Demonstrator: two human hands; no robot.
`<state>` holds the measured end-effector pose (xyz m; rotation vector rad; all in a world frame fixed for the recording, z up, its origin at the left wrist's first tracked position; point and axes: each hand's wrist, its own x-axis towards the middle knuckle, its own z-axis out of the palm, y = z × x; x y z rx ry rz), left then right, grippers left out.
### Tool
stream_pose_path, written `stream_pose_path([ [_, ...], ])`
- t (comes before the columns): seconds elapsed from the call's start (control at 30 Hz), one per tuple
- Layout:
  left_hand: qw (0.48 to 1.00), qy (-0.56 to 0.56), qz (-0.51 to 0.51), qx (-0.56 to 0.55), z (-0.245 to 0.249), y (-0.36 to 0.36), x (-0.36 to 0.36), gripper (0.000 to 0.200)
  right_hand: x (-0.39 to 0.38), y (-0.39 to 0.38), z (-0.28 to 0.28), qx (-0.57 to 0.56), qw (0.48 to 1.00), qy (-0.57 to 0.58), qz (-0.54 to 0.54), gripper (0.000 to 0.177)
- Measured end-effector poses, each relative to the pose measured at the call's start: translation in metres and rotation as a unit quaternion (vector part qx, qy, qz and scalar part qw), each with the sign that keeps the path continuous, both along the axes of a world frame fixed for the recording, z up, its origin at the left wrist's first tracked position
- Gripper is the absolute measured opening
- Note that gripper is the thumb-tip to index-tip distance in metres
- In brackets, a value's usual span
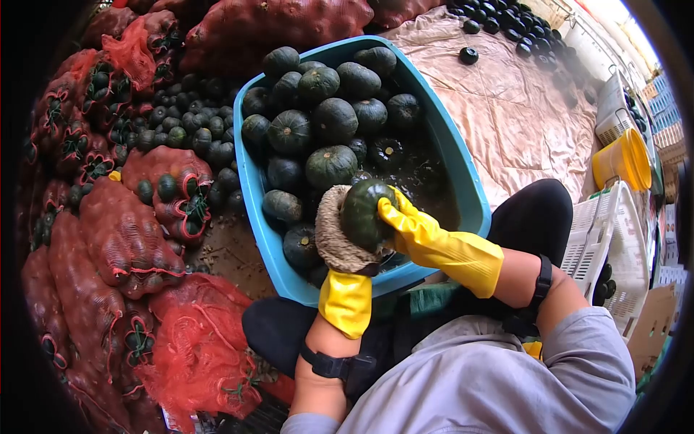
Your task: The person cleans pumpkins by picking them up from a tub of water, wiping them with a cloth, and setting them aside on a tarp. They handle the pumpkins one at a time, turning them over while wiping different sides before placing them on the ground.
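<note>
A wet dark green pumpkin (365,213) is held between both hands over the near end of a blue tub (475,189). My right hand (437,242), in a yellow rubber glove, is closed on its right side, thumb and fingers pressed to the skin. My left hand (345,249) cups the left side through a tan, rough-textured scrubbing mitt (334,230); a yellow glove cuff shows below it and its fingers are hidden. Several more green pumpkins (331,167) fill the tub's left and far parts, with dark, murky water (434,177) on the right.
Red mesh sacks (123,231) of pumpkins crowd the left, with loose pumpkins (191,123) on the floor. A tan sheet (499,108) lies beyond the tub, pumpkins (517,29) piled at its far end. A yellow bucket (620,160) and white crates (603,239) stand right.
</note>
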<state>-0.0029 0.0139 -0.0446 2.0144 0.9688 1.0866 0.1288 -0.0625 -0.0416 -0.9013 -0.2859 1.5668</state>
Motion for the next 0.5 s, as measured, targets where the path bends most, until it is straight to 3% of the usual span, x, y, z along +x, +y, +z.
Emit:
stream_pose_path([
  [0.03,0.999,-0.019,0.044,0.018,0.004,-0.009,0.006,0.074,0.003,0.001,-0.011,0.013,1.000,-0.009,-0.005,0.066],
  [0.07,0.998,0.059,0.012,-0.010,0.027,-0.010,0.004,0.072,0.016,0.008,-0.016,0.057,0.992,-0.106,0.032,0.069],
  [0.1,0.996,0.081,-0.011,-0.016,0.028,-0.010,0.005,0.069,0.024,0.011,0.015,0.010,0.944,-0.317,0.097,0.071],
  [0.13,0.996,0.081,-0.041,-0.022,0.022,-0.008,0.002,0.067,0.030,0.010,0.046,-0.037,0.844,-0.512,0.157,0.073],
  [0.2,0.992,0.068,-0.098,-0.035,0.011,0.000,-0.005,0.062,0.038,0.008,0.039,0.133,0.717,-0.659,0.183,0.076],
  [0.27,0.985,0.055,-0.151,-0.054,0.004,0.011,-0.012,0.057,0.052,0.004,0.048,0.115,0.773,-0.579,0.232,0.074],
  [0.3,0.982,0.049,-0.169,-0.065,0.000,0.016,-0.014,0.054,0.053,-0.002,0.064,0.008,0.809,-0.531,0.252,0.073],
  [0.33,0.979,0.042,-0.181,-0.079,-0.003,0.017,-0.016,0.052,0.054,-0.006,0.063,0.000,0.787,-0.577,0.216,0.074],
  [0.4,0.975,0.030,-0.193,-0.107,-0.006,0.021,-0.019,0.047,0.066,-0.011,0.042,-0.021,0.636,-0.749,0.183,0.074],
  [0.47,0.972,0.020,-0.192,-0.136,-0.011,0.022,-0.018,0.042,0.075,-0.013,0.027,-0.135,0.552,-0.792,0.223,0.073],
  [0.5,0.971,0.017,-0.189,-0.147,-0.012,0.021,-0.018,0.040,0.081,-0.010,0.018,-0.182,0.540,-0.770,0.287,0.069],
])
